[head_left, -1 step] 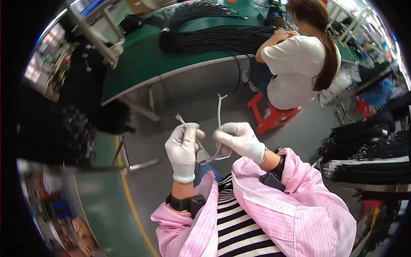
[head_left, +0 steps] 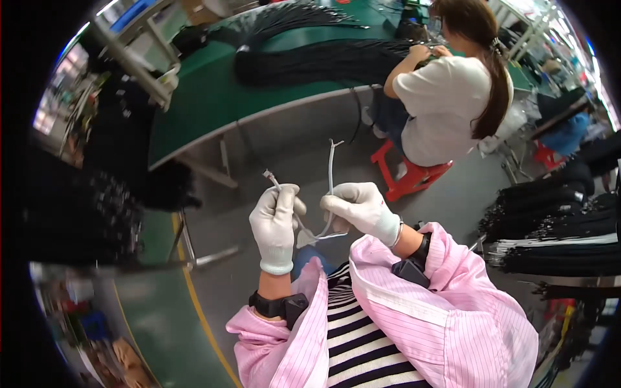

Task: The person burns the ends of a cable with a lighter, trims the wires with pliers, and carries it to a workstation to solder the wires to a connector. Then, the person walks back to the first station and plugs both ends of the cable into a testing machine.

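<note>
Green tabletop [head_left: 194, 116]: long black cable bundle [head_left: 310, 63] near front edge
White-gloved left fingers [head_left: 285, 202]: grasping thin grey-white cable [head_left: 274, 182]
White-gloved right fingers [head_left: 339, 205]: cable likewise

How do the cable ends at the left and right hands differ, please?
The left cable end sticks out short and leans left, while the right cable end stands longer and nearly upright. The left one's tip looks blocky; the right one's splits into thin strands. Both look whitish.
</note>
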